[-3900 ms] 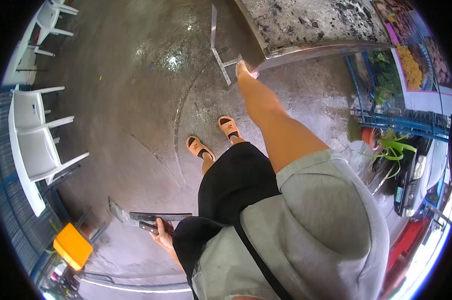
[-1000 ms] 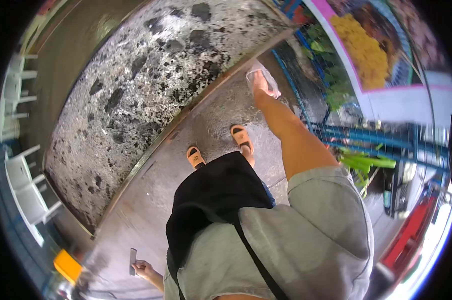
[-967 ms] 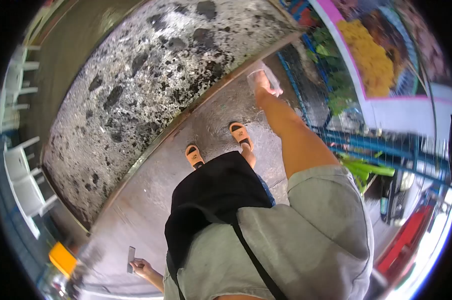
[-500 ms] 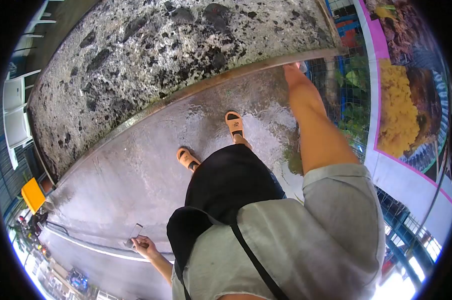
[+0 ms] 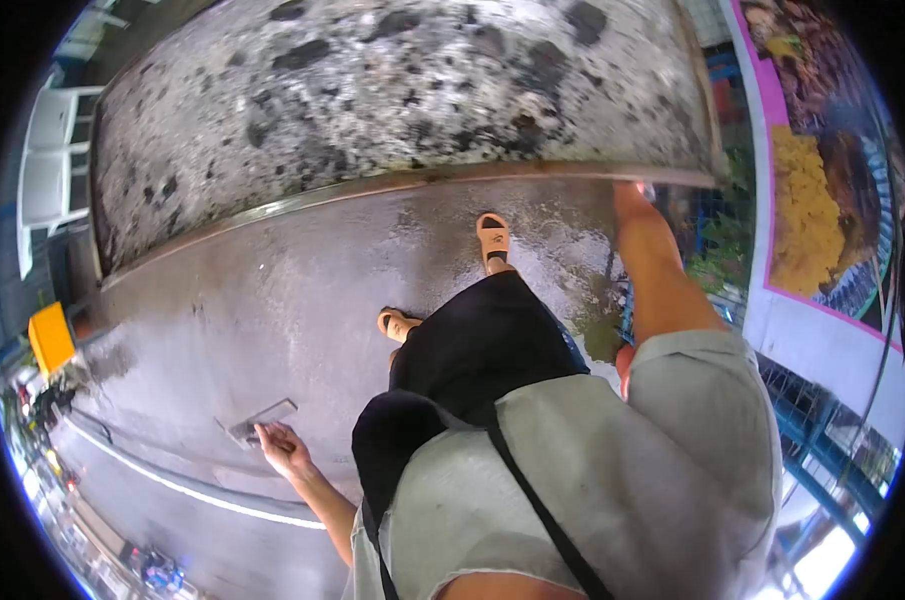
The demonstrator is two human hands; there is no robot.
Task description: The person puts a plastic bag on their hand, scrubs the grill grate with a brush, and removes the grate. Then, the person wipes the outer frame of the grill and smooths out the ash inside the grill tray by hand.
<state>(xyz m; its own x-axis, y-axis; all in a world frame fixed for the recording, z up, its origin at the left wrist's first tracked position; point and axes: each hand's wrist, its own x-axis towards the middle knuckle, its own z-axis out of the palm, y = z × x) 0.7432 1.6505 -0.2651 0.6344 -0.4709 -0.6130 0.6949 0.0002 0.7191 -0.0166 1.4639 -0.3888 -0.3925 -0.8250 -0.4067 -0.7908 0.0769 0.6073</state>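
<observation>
Metal blade in left hand: grey, flat, straight-edged.

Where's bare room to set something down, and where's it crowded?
Widest free patch: floor between big tray, yellow box, left hand and sandals. Crowded: right side, where right arm, plants and food banner bunch; tray itself, strewn with dark lumps.

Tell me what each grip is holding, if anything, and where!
The left grip holds a flat metal tool by its near side, exact spot covered. The right grip is mostly hidden: can't tell.
</observation>
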